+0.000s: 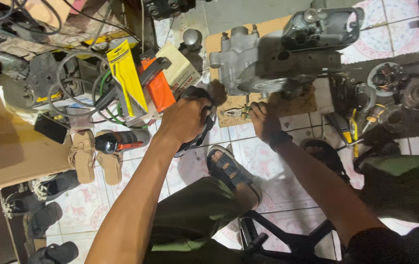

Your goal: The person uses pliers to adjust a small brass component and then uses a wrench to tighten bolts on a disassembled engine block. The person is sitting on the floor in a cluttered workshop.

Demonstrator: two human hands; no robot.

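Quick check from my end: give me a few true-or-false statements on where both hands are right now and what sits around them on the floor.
1. The left hand grips a dark tool. True.
2. The right hand rests flat on the sandals. False: it reaches to the board just below the grey engine casing; the tan sandals lie far off to the left.
3. A spray can lies on its side on the tiled floor. True.
4. The engine casing sits on bare tile. False: it rests on a brown board.
5. A yellow packaged item lies left of the left hand. True.
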